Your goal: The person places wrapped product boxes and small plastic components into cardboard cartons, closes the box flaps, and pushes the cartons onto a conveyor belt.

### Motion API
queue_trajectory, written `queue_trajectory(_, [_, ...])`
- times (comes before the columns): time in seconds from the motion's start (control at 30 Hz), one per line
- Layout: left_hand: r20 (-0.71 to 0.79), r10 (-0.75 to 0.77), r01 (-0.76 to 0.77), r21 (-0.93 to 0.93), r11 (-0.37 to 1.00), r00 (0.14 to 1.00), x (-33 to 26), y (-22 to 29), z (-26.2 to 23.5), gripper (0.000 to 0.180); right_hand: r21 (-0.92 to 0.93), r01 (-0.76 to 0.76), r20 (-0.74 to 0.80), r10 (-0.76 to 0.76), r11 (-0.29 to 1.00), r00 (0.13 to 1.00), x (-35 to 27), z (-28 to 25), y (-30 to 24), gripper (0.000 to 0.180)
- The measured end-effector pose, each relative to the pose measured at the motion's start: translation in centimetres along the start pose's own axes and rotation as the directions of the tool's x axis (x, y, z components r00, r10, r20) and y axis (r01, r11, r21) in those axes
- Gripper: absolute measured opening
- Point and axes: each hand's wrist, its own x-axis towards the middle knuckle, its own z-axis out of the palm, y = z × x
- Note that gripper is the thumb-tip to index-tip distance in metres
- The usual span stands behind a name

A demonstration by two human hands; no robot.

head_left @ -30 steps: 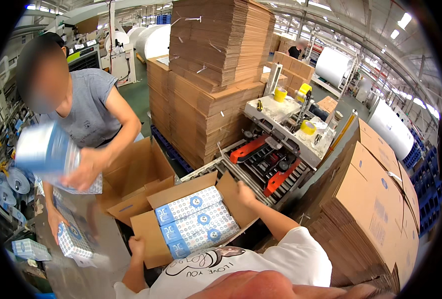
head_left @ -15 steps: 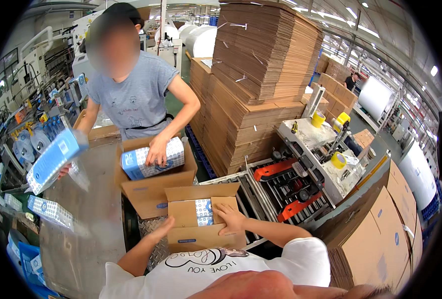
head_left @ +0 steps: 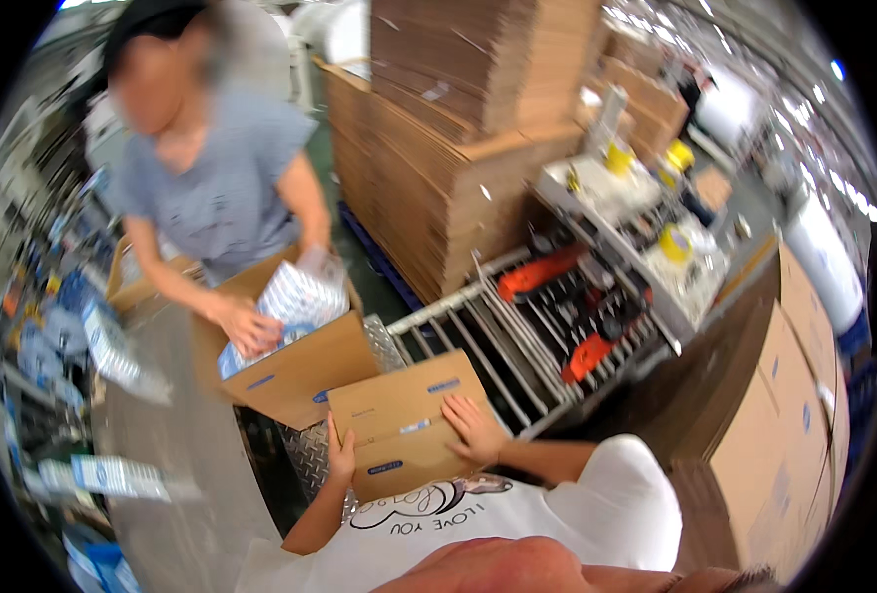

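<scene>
A brown cardboard box [head_left: 399,415] stands in front of me with its two long flaps folded over the top. Between the flaps a narrow gap shows a strip of white and blue. My left hand [head_left: 341,457] lies along the left side of this box, its fingers stretched upward. Spread fingers of my right hand [head_left: 474,431] rest on the top at the right end. What the box holds is mostly hidden.
Beyond it, a co-worker has both hands at an open carton [head_left: 300,371] with blue-and-white packs [head_left: 305,296]. A metal table [head_left: 196,435] is at left, bearing more packs [head_left: 122,476]. Roller conveyor [head_left: 478,341] runs right; flat cardboard stacks [head_left: 409,168] rise behind.
The long flaps of my box have come down over its top, covering the pack inside. The co-worker has brought another pack from the left into the open carton. My view has shifted.
</scene>
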Motion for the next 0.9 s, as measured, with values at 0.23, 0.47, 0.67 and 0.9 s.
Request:
queue_trajectory(0.23, [-0.344, 0.189, -0.031, 0.416, 0.909, 0.920, -1.1, -3.6, 13.3, 0.061, -0.096, 0.187, 0.029, -0.185, 0.978, 0.982, 4.1, -4.2, 13.9, 0.075])
queue_trajectory(0.47, [-0.243, 0.092, 0.010, 0.386, 0.922, 0.966, 10.0, -5.6, 31.0, 0.059, -0.115, -0.171, -0.151, 0.153, 0.979, 0.977, 1.3, -9.1, 23.5, 0.078])
queue_trajectory(0.67, [-0.209, 0.110, -0.025, 0.373, 0.928, 0.972, 14.9, -9.5, 44.5, 0.066, -0.185, -0.300, -0.239, 0.254, 0.936, 0.937, -2.5, -13.5, 34.1, 0.076])
queue_trajectory(0.9, [0.248, -0.327, 0.263, 0.260, 0.929, 0.912, 18.7, -7.1, 43.2, 0.075, -0.210, -0.490, -0.454, 0.359, 0.846, 0.815, 0.3, -6.6, 24.1, 0.068])
